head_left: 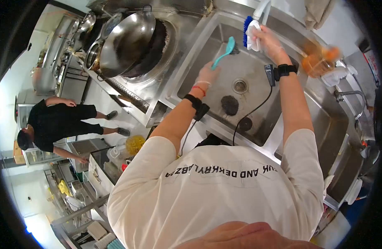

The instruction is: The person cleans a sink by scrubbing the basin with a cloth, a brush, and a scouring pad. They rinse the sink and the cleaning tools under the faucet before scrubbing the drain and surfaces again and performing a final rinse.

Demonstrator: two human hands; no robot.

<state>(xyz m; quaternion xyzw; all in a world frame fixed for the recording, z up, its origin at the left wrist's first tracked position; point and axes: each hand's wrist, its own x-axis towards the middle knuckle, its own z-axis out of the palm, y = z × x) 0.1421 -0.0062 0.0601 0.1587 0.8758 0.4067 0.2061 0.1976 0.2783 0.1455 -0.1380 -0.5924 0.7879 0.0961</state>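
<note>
My left hand [208, 74], in a clear glove, is closed around the handle of a teal dish brush [228, 49]. The brush's dark bristles hang over the far part of the steel sink [216, 97]. At the sink's far right edge, my gloved right hand [268, 41] is closed on a blue-bristled scrub brush [246, 31]. Something white and crumpled [253, 36] sits between those fingers and the bristles; I cannot make out whether it is cloth or paper. A dark scouring pad [230, 105] lies in the basin near the drain [240, 86].
A large wok [131, 41] rests on the stove to the left, beside stacked pans. On the right are a second basin [324, 120], a faucet [353, 94] and a blurred orange container [317, 62]. Another person [60, 122] in black stands far left.
</note>
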